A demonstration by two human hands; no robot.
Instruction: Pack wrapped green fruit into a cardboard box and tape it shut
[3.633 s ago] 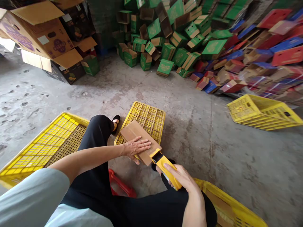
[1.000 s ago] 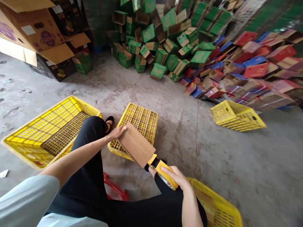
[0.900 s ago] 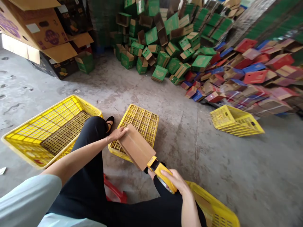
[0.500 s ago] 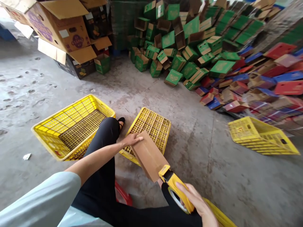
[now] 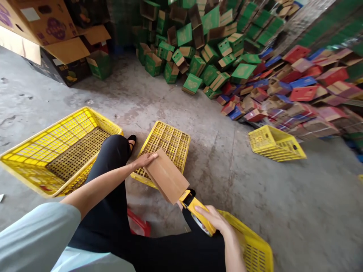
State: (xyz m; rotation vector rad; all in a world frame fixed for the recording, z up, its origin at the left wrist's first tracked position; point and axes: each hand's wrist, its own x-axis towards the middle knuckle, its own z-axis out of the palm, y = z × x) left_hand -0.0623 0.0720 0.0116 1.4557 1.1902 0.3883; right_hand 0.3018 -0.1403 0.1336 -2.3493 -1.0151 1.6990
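My left hand [image 5: 145,160] grips the far end of a plain brown cardboard box [image 5: 168,175], thumb on top and the other fingers partly hidden. The box is tilted above an upturned yellow plastic crate [image 5: 172,141] with a gridded bottom. In my right hand [image 5: 212,219] is a yellow tape dispenser [image 5: 195,209], fingers wrapped round its body, with a roll of tape showing at its lower side. The dispenser's head is at the near end of the box and seems to touch it.
A yellow crate [image 5: 70,151] stands open-topped at left; others sit at right [image 5: 275,145] and beside my right arm [image 5: 255,241]. Green boxes [image 5: 193,83] and red-and-blue boxes [image 5: 303,92] lie heaped behind. Large cartons [image 5: 59,56] stand back left. A red plastic piece [image 5: 140,223] shows below.
My view has swung right and down, so the surroundings sit further left. Both hands keep their holds; the dispenser's head remains at the box's near end.
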